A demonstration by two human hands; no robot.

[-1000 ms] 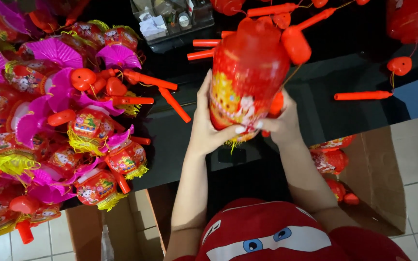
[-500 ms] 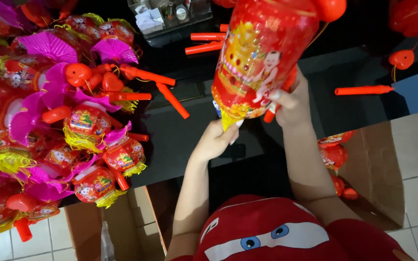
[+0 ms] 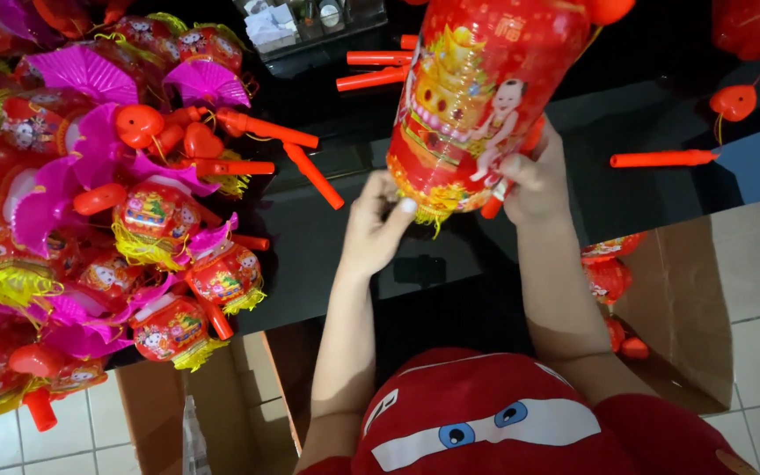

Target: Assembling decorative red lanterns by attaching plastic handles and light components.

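While both hands are raised above the dark tabletop [image 3: 327, 255], the person holds 1 large red paper lantern [image 3: 477, 97] upright in the air over the tabletop's middle, nearer its far edge. Left hand [image 3: 376, 224]: fingers curled, thumb tip pressed against the lantern's bottom rim where the yellow fringe [image 3: 428, 207] hangs; it pinches that rim rather than bearing weight. Right hand [image 3: 534, 180]: closed around the lantern's lower side, also wrapped about a red stick handle [image 3: 494, 204] that pokes out below the palm. That grip appears to carry the load, which would leave the left hand free to work the bottom edge.

Along the tabletop's left edge lies a dense pile of small lanterns [image 3: 156, 220] with pink fans [image 3: 76, 75] and yellow tassels, stacked touching one another. Loose orange-red sticks [image 3: 310, 171] lie between the pile and the raised lantern; 1 more stick [image 3: 661, 158] lies near the right edge, beside a red heart-shaped piece [image 3: 732, 101]. An open cardboard box [image 3: 688, 290] stands on the tiled floor at the right, more red lanterns inside.
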